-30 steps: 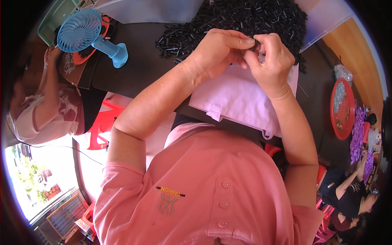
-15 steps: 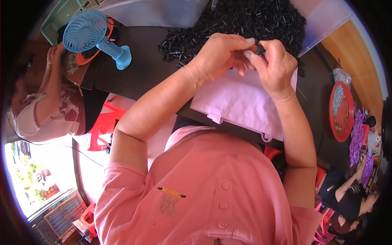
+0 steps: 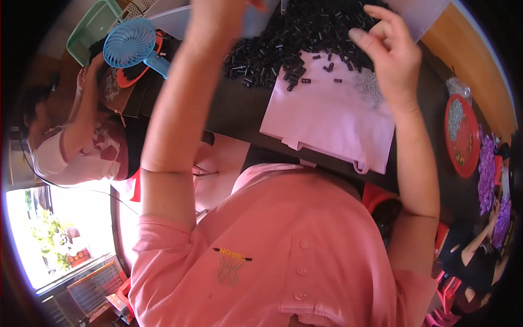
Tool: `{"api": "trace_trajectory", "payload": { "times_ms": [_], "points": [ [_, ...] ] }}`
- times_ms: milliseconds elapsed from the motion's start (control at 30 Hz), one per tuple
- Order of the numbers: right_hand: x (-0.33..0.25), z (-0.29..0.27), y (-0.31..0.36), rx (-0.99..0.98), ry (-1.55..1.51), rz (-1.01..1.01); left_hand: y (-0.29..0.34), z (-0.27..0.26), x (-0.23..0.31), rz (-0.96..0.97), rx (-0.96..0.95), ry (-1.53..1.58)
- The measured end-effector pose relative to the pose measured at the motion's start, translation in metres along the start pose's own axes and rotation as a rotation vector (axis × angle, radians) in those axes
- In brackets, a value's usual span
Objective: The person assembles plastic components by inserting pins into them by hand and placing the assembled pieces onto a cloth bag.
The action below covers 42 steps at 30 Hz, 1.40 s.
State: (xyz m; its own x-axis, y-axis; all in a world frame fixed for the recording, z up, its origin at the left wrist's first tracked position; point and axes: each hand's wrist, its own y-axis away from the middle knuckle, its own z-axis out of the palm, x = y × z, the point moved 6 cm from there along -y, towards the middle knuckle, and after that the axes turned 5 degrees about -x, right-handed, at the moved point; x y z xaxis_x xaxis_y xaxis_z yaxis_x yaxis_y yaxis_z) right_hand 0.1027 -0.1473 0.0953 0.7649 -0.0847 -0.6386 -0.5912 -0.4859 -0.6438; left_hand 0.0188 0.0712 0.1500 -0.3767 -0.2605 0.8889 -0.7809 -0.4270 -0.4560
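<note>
My left hand (image 3: pixel 220 13) is at the top edge, over the clear plastic bin (image 3: pixel 173 22). It is smeared by motion and partly cut off, so its grip does not show. On the right, my right hand (image 3: pixel 396 54) hovers by the pile of small black plastic tubular pieces (image 3: pixel 272 49). Its thumb and forefinger are apart, with nothing visible between them. Below the pile, a pale pink cloth bag (image 3: pixel 327 117) lies flat on the dark table. A few black pieces and a heap of small silver metal pins (image 3: pixel 368 87) rest on it, beside my right wrist.
A blue fan (image 3: pixel 129 43) stands at the left near a green basket (image 3: pixel 87 34). Another person (image 3: pixel 81 139) sits at the left. To the right are a red tray (image 3: pixel 463 144) with silver pins, purple bundles (image 3: pixel 486 180) and people further off.
My hands have parted from their pinch above the bag. The left swung up and left to the bin; the right moved up and right, its fingers opening. The silver pins are now uncovered.
</note>
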Motion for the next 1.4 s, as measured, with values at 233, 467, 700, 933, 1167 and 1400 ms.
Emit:
{"api": "trace_trajectory", "payload": {
  "times_ms": [233,467,700,933,1167,1400],
  "points": [
    [0.011,-0.039,0.007,0.02,-0.151,0.19,0.007,0.033,-0.012,0.373,-0.238,-0.568],
    [0.043,-0.034,0.032,-0.014,-0.233,0.326,0.077,0.139,-0.103,0.453,-0.653,-0.807],
    [0.062,-0.03,0.046,-0.048,-0.235,0.377,0.081,0.162,-0.129,0.515,-0.698,-1.094],
    [0.067,-0.032,0.046,-0.042,-0.187,0.358,0.078,0.142,-0.117,0.495,-0.683,-0.787],
    [0.068,-0.027,0.048,-0.053,-0.123,0.33,0.087,0.143,-0.119,0.641,-0.701,-0.882],
    [0.068,-0.025,0.05,-0.047,-0.127,0.376,0.088,0.151,-0.119,0.786,-0.67,-1.018]
  ]
}}
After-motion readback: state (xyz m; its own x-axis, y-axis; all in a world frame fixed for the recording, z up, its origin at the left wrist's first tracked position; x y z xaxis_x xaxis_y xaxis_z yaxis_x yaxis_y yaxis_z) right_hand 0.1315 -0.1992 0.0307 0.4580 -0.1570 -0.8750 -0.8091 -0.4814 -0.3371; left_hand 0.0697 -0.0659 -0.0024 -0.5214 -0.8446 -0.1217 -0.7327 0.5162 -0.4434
